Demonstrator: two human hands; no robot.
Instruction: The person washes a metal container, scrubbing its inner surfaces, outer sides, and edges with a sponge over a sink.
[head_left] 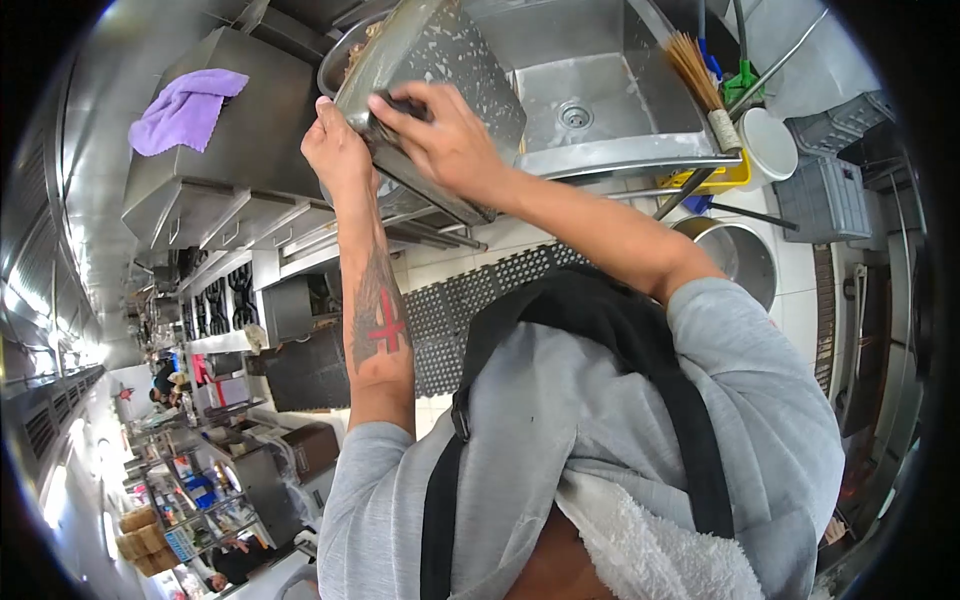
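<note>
A large metal pan (455, 50), speckled with whitish patches that look like suds or residue, is tilted up at the left side of the sink. My left hand (338, 150) is closed on its near left edge. My right hand (445, 135) presses a dark scrubbing pad (412, 106) against the pan's edge, fingers curled round it; the pad's exact kind is partly hidden. Behind the pan, a round metal bowl (335, 68) with brownish scraps shows in part.
Right of the pan is a steel sink (645, 75) with a drain. A straw brush (695, 75), white bucket (768, 145), steel pot (740, 250) and grey crates (828, 195) stand at right. A purple cloth (190, 110) lies on the left steel surface. A black mat (455, 330) covers floor.
</note>
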